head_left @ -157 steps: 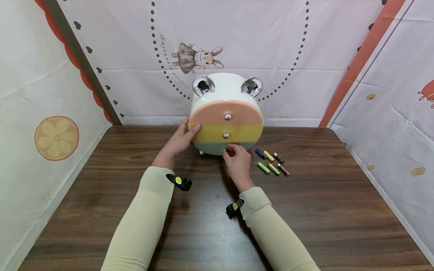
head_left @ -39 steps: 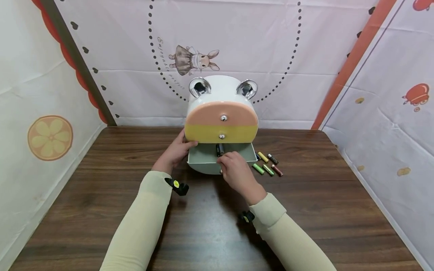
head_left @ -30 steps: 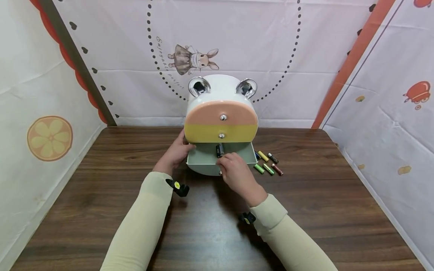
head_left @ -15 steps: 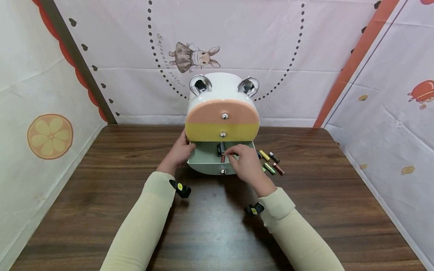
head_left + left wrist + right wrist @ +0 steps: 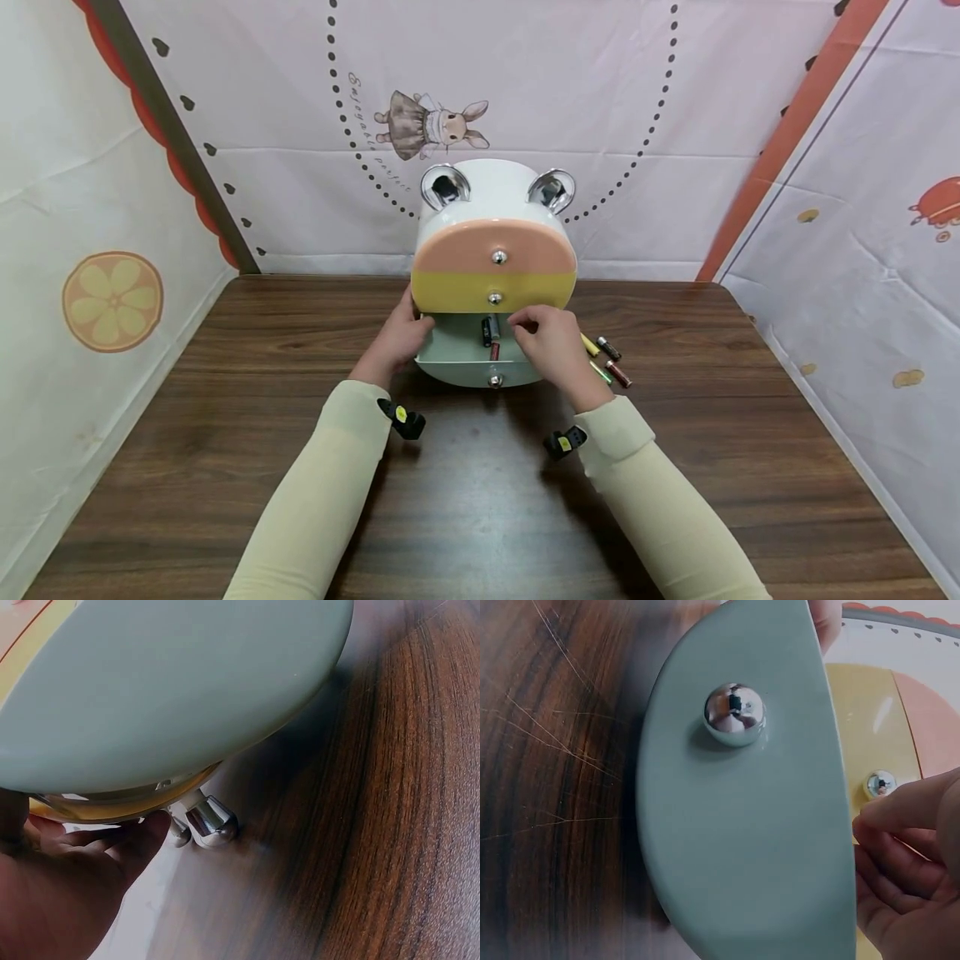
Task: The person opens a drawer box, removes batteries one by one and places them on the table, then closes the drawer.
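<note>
A round white drawer cabinet (image 5: 493, 200) has coral, yellow and pale green drawers; its bottom green drawer (image 5: 453, 342) is pulled out. Inside lie a black battery (image 5: 486, 332), a grey battery (image 5: 493, 325) and a red battery (image 5: 495, 352). My left hand (image 5: 397, 340) grips the cabinet's left side low down, thumb in front; its other fingers reach round the side in the left wrist view. My right hand (image 5: 551, 343) is over the drawer's right side, fingers curled, thumb and forefinger tips together (image 5: 864, 825). No object shows between them.
Several batteries lie on the wooden table (image 5: 480, 517) right of the cabinet, among them a yellow battery (image 5: 590, 344), a black-and-silver battery (image 5: 609, 347) and a dark red battery (image 5: 618, 374). My right hand hides part of this group. A patterned cloth (image 5: 300, 125) hangs behind.
The bottom drawer, shut at first, has been pulled out by my right hand. That hand then worked over the batteries inside and has just drawn back right, leaving the red battery in sight.
</note>
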Motion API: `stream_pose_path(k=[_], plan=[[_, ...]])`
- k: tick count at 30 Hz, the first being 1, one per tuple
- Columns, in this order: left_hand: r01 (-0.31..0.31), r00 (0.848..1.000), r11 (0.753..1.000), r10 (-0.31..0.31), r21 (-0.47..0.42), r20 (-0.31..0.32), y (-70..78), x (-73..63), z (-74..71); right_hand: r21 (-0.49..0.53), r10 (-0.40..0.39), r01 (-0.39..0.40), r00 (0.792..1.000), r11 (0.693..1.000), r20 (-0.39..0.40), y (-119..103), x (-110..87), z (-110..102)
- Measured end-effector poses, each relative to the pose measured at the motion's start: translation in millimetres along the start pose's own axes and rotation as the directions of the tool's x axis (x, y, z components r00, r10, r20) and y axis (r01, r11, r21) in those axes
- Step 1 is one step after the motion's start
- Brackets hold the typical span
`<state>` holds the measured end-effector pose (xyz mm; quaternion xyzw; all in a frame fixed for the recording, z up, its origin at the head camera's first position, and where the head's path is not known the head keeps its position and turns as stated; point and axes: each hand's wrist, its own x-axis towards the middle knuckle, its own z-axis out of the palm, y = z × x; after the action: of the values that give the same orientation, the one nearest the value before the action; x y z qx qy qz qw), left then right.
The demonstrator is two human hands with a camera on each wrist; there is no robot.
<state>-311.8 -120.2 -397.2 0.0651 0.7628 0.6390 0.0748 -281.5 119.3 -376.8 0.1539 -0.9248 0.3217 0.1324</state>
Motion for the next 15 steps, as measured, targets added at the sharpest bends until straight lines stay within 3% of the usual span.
stream_pose_path(k=[8, 15], plan=[[-0.006, 1.000, 1.000, 0.006, 0.013, -0.002, 1.9, -1.6, 0.8, 0.012, 0.032, -0.033, 0.999, 0.999, 0.027, 1.0, 7.1, 4.2], [-0.006, 1.000, 1.000, 0.006, 0.020, -0.003, 1.2, -0.1, 0.7, -0.009, 0.064, -0.063, 0.992, 0.998, 0.104, 2.0, 12.8, 8.0]])
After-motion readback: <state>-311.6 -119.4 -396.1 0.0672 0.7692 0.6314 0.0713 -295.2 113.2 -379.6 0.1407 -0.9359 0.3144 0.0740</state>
